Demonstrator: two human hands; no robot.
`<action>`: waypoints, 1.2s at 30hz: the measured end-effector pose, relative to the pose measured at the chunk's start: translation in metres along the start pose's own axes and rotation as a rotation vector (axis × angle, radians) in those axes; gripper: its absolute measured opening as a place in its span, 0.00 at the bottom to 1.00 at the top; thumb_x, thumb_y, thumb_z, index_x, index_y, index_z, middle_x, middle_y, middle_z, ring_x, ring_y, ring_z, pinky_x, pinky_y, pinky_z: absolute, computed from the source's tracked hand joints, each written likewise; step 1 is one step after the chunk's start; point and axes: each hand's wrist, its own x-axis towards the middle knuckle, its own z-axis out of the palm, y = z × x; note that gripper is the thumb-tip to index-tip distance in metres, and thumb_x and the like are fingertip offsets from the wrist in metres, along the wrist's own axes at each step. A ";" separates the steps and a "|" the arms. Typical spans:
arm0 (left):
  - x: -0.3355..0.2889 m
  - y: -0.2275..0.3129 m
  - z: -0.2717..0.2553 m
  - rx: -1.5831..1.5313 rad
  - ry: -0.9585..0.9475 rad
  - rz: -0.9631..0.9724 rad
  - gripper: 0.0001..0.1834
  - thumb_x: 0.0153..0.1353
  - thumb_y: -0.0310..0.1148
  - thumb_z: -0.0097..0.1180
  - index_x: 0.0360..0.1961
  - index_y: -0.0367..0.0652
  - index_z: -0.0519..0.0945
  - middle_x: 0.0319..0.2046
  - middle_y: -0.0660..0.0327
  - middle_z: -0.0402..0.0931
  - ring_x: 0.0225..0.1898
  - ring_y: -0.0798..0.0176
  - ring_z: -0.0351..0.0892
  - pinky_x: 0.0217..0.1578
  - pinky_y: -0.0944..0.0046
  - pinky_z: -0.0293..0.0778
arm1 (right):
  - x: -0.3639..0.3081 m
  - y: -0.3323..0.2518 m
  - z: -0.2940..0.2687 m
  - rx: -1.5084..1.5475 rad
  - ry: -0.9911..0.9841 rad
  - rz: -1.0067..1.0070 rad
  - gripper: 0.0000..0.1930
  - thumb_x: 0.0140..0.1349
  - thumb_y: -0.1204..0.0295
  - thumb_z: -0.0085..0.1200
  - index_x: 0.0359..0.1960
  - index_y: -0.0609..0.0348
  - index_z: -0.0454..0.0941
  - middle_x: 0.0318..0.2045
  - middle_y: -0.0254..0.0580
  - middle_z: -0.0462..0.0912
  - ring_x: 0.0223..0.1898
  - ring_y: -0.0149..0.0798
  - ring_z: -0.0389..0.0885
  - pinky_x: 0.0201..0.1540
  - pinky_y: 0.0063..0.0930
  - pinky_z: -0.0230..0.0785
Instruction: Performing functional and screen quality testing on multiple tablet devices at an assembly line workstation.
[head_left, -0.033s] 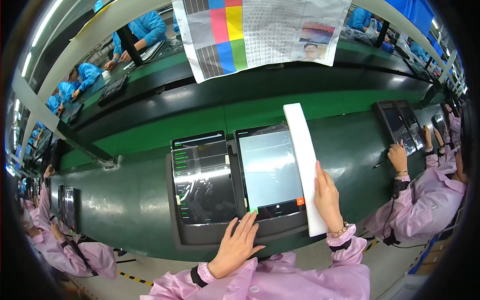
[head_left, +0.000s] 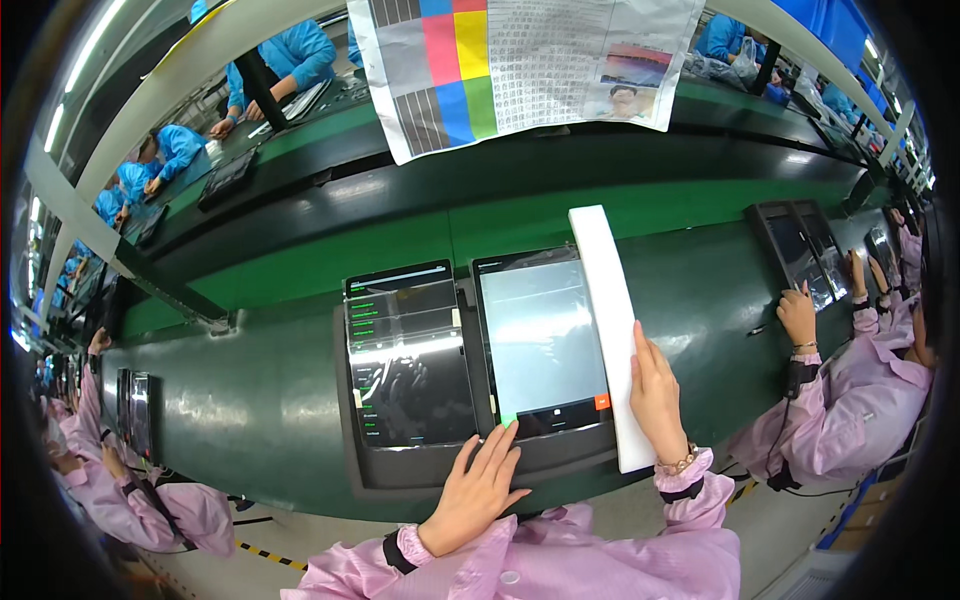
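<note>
gleaming, pale-screened, black-edged tablet (head_left: 545,325); left hand (head_left: 467,500), fingers apart; right hand (head_left: 657,402) against white strip (head_left: 606,325), grip unclear

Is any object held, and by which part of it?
Right hand touches a long white rectangular bar at its lower right edge; gripping cannot be told. Left hand holds nothing.
</note>
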 end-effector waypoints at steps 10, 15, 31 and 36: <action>0.004 -0.001 -0.001 0.024 -0.016 -0.114 0.36 0.45 0.45 0.66 0.48 0.32 0.65 0.62 0.42 0.56 0.63 0.47 0.58 0.60 0.48 0.53 | -0.002 0.000 0.000 0.019 0.019 -0.024 0.25 0.62 0.78 0.43 0.63 0.60 0.58 0.47 0.56 0.75 0.46 0.53 0.74 0.47 0.39 0.68; 0.007 -0.006 -0.003 0.004 0.050 -0.053 0.39 0.42 0.46 0.68 0.47 0.31 0.64 0.62 0.42 0.55 0.63 0.46 0.56 0.62 0.46 0.51 | -0.002 -0.001 0.000 0.020 0.051 -0.042 0.25 0.62 0.78 0.43 0.63 0.61 0.58 0.46 0.57 0.75 0.45 0.54 0.74 0.47 0.40 0.68; 0.003 -0.012 -0.006 -0.032 0.084 -0.027 0.34 0.45 0.47 0.67 0.43 0.33 0.67 0.60 0.44 0.60 0.65 0.48 0.55 0.63 0.48 0.49 | -0.003 0.003 0.002 0.249 0.025 0.075 0.21 0.66 0.73 0.42 0.62 0.54 0.63 0.47 0.57 0.76 0.48 0.53 0.75 0.50 0.36 0.66; 0.002 -0.010 -0.007 -0.005 0.095 -0.020 0.32 0.44 0.47 0.67 0.40 0.32 0.69 0.58 0.43 0.63 0.64 0.48 0.58 0.62 0.47 0.50 | -0.004 0.003 0.002 0.356 0.018 0.090 0.21 0.66 0.74 0.41 0.61 0.55 0.63 0.52 0.57 0.73 0.54 0.53 0.73 0.54 0.34 0.64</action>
